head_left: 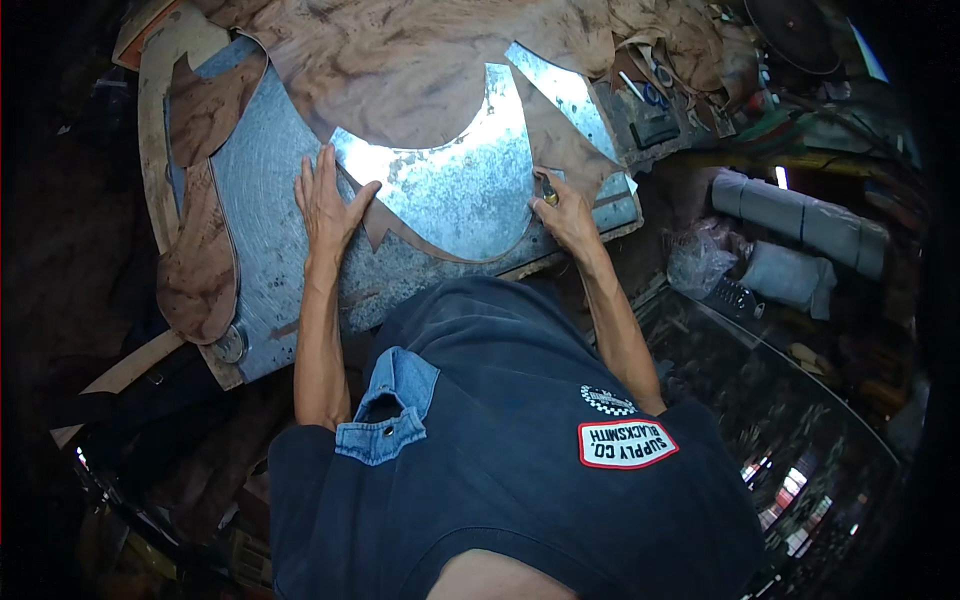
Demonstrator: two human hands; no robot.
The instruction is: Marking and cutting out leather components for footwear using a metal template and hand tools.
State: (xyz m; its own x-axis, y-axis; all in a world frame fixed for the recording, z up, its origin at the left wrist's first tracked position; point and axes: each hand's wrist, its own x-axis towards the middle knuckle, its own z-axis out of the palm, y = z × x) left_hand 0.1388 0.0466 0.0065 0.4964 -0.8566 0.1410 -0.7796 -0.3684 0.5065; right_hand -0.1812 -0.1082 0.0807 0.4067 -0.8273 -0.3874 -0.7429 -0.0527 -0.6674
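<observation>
My left hand (325, 200) lies flat with fingers spread, on the grey metal work surface and the edge of the brown leather. In my right hand (567, 212) is a short hand tool (549, 191) with a dark and yellowish handle; its working end is too small to make out. Between my hands is a bright metal area (450, 190) with a curved outline. Whether it is a separate plate or the bare work surface, I cannot tell. A narrow leather strip (378, 222) borders its lower edge. The large brown leather hide (400, 70) spreads beyond it.
Two cut leather pieces (200, 255) lie at the left, with a small round metal disc (231, 345) below. Blue-handled scissors (652, 95) and leather scraps are at the far right of the bench. Wrapped rolls (800, 220) and a clear plastic bag (700, 255) stand off to the right.
</observation>
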